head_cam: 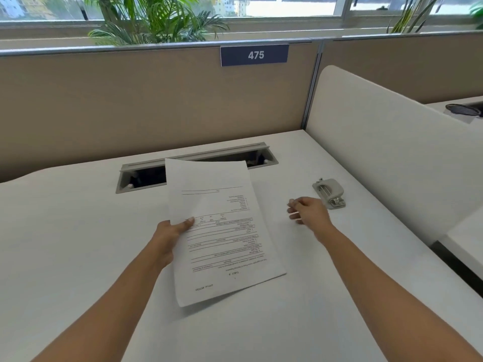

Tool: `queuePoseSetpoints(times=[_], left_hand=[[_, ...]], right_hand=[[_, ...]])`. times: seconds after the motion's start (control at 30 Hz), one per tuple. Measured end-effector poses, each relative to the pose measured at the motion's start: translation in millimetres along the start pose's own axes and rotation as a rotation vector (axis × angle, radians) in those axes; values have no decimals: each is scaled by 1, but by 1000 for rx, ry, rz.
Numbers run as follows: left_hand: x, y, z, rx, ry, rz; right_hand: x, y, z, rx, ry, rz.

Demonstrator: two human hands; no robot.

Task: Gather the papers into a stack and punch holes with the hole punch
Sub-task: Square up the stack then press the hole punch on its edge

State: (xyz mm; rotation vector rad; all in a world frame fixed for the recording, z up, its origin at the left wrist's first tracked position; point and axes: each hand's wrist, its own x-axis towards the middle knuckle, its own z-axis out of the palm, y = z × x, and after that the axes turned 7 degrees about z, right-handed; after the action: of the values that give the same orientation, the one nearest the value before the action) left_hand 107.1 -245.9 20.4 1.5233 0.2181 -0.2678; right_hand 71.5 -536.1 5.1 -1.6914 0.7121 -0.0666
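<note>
Forearms (104,304) come first from where I sit, two bare ones running up from the bottom edge of my feed onto the white bench (78,231). My left grip (167,239) has the papers (224,231) by their left long edge, with the thumb pressed flat on the printed top face and the other fingers hidden underneath. I read that as a pinch hold on the papers. They are held as one bundle, lifted off the bench and tilted, with a shadow under the near corner. How many sheets there are I cannot tell. Their print runs upside down to me, and the far end covers part of the open cable tray (141,178) sunk into the bench top near the back.

My right grip (309,212) hovers over the bench to the right of the papers, apart from them, fingers loosely bent and nothing in them. Its fingertips are blurred. Just beyond it to the right, close but not touching, the grey hole punch (329,193) sits on the bench near the white side divider (379,152).

Behind the bench stands a tan partition (130,105) carrying a dark blue plate (254,55) marked 475. Above it I see palm-like plants (156,19) and a window (287,6).
</note>
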Motion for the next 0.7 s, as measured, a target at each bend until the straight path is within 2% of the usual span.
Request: queuePoseSetpoints(times=[0.07,0.13,0.2,0.27,0.37,0.5,0.7], left_hand=[[6,-4,-1,0,-10,-18],[11,-8,0,8,-17,-35],[15,-11,1,11,-22,-45],[17,-14,2,20,-22,-50],[20,-17,6,24,-23,-46],[21,-19,12,47,-28,-62],[22,-20,14,54,-47,-84]], right_hand=[[15,-2,-16,-112,176,-45],[25,-4,-31,-401,399,-128],[33,-3,-43,-621,500,-219],[40,-2,-50,-688,516,-215],[53,-2,-56,-713,507,-99],[68,-5,-58,-615,468,61],[75,-4,-60,-492,514,168]])
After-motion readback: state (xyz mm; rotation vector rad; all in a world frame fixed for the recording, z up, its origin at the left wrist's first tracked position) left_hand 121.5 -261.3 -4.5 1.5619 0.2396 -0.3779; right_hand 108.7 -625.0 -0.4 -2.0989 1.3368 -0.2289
